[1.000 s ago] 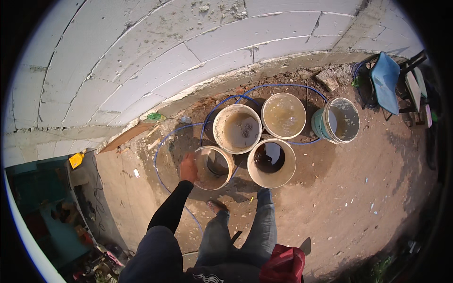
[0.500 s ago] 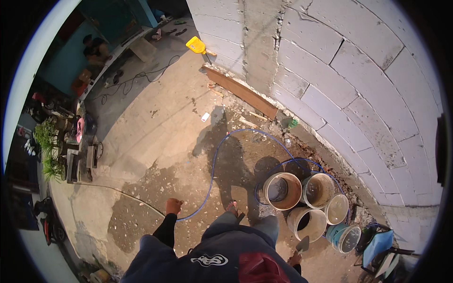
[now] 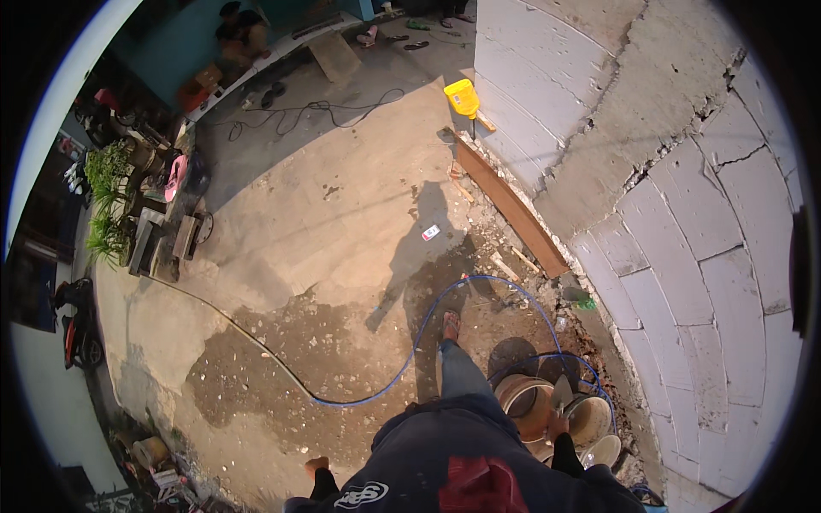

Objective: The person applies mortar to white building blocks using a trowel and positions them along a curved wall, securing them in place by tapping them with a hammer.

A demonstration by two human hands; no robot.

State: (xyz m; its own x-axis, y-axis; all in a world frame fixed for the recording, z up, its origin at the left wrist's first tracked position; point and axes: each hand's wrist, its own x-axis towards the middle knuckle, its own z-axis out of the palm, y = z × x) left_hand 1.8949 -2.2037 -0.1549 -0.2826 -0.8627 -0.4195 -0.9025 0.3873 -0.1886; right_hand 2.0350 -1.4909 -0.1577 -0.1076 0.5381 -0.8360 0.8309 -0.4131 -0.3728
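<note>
The right hand point(image 3: 558, 426) grips a trowel point(image 3: 561, 394) near bucket point(image 3: 590, 415) rims, the left hand's point(image 3: 316, 464) grip unclear, a white emblem point(image 3: 362, 494) marking the dark shirt point(image 3: 462, 436).

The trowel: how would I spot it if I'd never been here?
Follow the pale block wall down to the buckets at lower right. The person's right hand shows against them, holding the trowel. Its flat, pointed blade sets it apart from the round buckets.
</note>
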